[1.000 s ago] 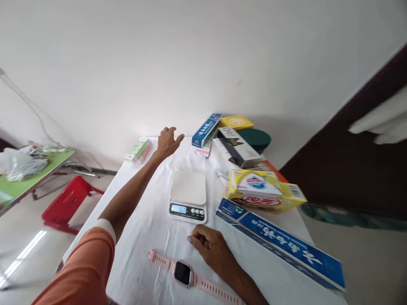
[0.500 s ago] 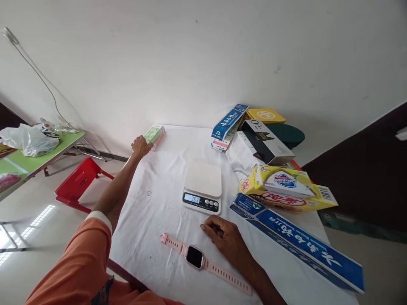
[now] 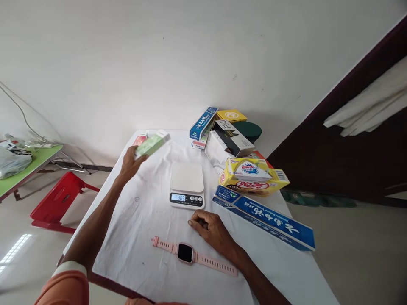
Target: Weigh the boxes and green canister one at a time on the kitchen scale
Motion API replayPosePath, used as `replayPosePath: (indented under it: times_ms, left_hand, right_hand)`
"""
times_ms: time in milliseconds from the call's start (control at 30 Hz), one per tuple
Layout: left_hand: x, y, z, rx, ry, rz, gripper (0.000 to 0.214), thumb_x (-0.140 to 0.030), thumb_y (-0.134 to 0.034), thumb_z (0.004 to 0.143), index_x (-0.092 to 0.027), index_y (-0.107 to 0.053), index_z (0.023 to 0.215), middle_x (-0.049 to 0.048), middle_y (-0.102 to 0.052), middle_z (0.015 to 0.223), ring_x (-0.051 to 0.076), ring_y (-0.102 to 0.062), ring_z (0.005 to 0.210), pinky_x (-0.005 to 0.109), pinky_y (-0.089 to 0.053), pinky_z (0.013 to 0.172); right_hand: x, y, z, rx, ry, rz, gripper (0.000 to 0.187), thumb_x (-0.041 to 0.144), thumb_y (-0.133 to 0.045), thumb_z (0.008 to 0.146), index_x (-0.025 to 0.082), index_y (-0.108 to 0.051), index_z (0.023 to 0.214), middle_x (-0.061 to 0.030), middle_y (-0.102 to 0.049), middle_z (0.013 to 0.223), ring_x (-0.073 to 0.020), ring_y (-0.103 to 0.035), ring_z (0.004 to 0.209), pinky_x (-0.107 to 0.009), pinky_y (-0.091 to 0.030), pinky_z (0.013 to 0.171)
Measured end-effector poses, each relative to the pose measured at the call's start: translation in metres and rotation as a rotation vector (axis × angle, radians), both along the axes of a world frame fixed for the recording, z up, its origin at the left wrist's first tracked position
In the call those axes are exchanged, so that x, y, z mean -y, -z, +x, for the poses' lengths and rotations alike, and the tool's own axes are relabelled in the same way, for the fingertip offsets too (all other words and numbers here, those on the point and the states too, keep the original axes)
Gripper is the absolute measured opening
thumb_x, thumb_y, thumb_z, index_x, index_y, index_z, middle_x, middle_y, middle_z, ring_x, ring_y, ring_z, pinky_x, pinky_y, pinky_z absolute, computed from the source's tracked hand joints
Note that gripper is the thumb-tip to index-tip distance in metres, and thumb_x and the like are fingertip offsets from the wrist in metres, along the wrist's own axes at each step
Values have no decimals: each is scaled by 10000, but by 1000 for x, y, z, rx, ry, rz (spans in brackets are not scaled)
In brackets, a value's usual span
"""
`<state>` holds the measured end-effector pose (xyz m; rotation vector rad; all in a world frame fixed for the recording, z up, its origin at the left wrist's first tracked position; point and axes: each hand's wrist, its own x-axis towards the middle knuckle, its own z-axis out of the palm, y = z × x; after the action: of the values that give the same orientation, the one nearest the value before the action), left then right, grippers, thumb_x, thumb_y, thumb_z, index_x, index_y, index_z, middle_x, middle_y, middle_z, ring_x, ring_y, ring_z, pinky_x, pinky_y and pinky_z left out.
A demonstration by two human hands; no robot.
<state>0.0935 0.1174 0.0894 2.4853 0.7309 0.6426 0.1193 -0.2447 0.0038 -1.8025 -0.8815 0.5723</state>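
My left hand is closed on the near end of a slim green box, which is slightly blurred and tilted over the far left part of the table. A pink-red box lies just behind it, partly hidden. My right hand rests on the white cloth with its fingers curled in, and I see nothing in them. It lies just in front of a white kitchen scale, whose pan is bare and whose display reads 363. A pink smartwatch lies stretched out flat, nearer to me.
On the right are a long blue toothpaste box, yellow soap boxes, a black-and-white box and a blue box. A green round stool stands behind them. A red chair is left of the table.
My left hand has lifted the green box off the pink-red one and brought it nearer and to the right. My right hand stays curled by the scale. The view has turned right.
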Motion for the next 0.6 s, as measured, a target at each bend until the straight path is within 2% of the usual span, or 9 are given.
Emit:
replayPosePath:
  times_ms: [100,233,433,600]
  left_hand:
    - [42,8,-6,-22,235,-99,548,-523,-663,871,-209,-568,1310,77,-671,1207,263,-629,1075,373,-510,932]
    - [78,21,1,-92,448,-126,501,-457,-673,896,-228,-573,1330,78,-650,1251,256,-607,1121,379,-479,996]
    - [90,30,14,-176,550,-45,412,-410,-664,927,-264,-601,1307,64,-636,1202,269,-547,1161,419,-424,1065]
    - [87,30,17,-210,589,-23,503,-427,-682,910,-247,-583,1369,93,-616,1279,294,-511,1214,462,-397,1095]
  right_hand:
    - [0,-3,-1,-7,1,-1,256,365,-597,930,192,-623,744,-2,-618,689,-158,-555,652,-283,-434,645]
    - [-1,-3,-1,-10,4,6,249,365,-609,922,192,-627,745,-2,-626,688,-156,-557,658,-271,-429,621]
    - [-1,-1,-2,-30,10,19,270,397,-613,920,194,-630,743,-4,-626,695,-151,-551,653,-257,-413,591]
    - [-1,-2,-2,-37,10,19,283,411,-619,922,198,-627,736,-3,-620,683,-156,-555,645,-268,-425,608]
